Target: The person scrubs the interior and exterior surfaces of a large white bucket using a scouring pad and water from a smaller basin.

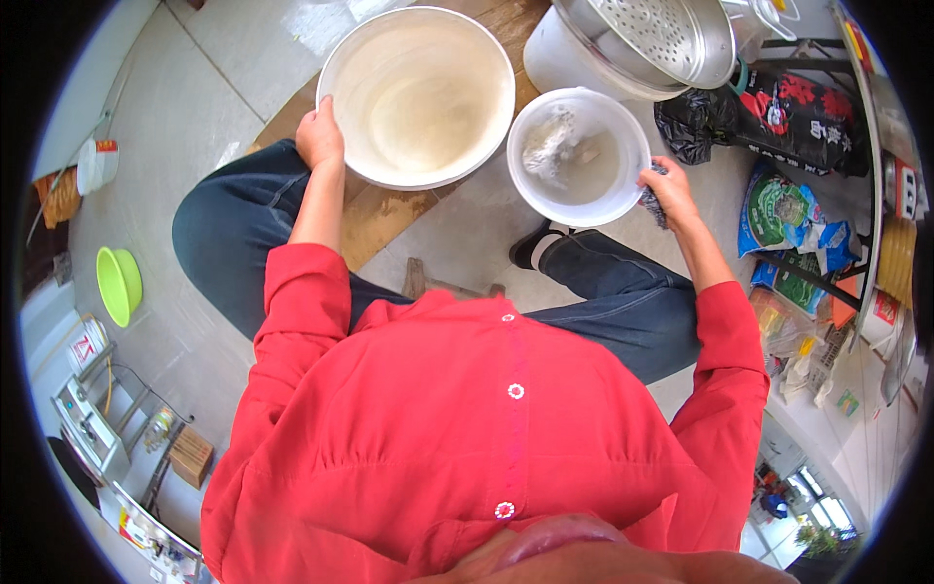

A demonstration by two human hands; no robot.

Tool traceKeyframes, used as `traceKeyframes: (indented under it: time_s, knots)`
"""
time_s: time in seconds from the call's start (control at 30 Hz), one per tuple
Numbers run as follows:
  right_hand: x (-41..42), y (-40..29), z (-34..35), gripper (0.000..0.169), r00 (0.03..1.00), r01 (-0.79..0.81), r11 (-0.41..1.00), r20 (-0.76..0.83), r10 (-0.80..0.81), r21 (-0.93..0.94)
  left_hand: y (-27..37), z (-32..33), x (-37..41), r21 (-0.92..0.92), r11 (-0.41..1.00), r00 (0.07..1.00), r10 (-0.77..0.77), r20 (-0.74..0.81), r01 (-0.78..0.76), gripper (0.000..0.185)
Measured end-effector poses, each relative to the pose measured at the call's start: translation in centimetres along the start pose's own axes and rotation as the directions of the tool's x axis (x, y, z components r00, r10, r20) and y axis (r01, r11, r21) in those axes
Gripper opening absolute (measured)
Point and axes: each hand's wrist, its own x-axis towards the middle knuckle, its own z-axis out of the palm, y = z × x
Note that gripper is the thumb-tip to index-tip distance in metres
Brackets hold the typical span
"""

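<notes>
My left hand (321,136) grips the rim of a large white tub (333,87), which looks wet inside and has a thin film of cloudy liquid at its bottom. To its right is a smaller white plastic bucket (519,182) holding cloudy water and a whitish frothy or fibrous mass (547,150). My right hand (668,188) holds this bucket by its right rim, with a dark grey mesh scouring pad or cloth (654,201) between hand and bucket. The two vessels stand side by side before my knees, their rims close together.
A steel steamer pot with a perforated tray (657,29) rests on a white bucket (547,55) beyond. Black bags (795,120) and blue-green bags (784,212) lie by a rack at right. A wooden board (379,219) lies under the large tub. A green basin (119,286) stands at left.
</notes>
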Motion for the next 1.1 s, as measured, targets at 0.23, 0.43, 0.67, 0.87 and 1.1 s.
traceKeyframes:
  time_s: [0.23,0.43,0.67,0.87,1.1]
  knots:
    - [6.2,7.4,-1.6,0.046,0.997,-0.075,0.997,-0.02,0.076,0.034,-1.2,0.3,1.2,0.0,0.999,0.999,0.045,0.025,-0.045,0.062]
    - [11.5,14.1,-6.7,0.053,0.985,-0.126,0.956,-0.15,0.089,-0.263,-1.8,0.1,1.3,-0.117,0.992,0.998,0.047,0.044,-0.042,0.06]
    - [11.9,15.7,-11.0,0.052,0.913,-0.286,0.909,-0.372,0.164,-0.301,-2.0,0.3,1.1,-0.15,0.984,0.994,0.105,0.029,-0.1,0.058]
    - [10.6,14.1,-13.1,0.059,0.929,-0.199,0.847,-0.371,0.003,-0.493,-0.2,1.3,1.3,-0.233,0.972,0.995,0.041,0.087,-0.02,0.055]
    - [6.0,4.4,-5.8,0.068,0.955,0.193,0.963,-0.191,-0.228,-0.187,-1.5,1.4,0.9,-0.224,0.974,0.996,0.06,0.07,-0.043,0.057]
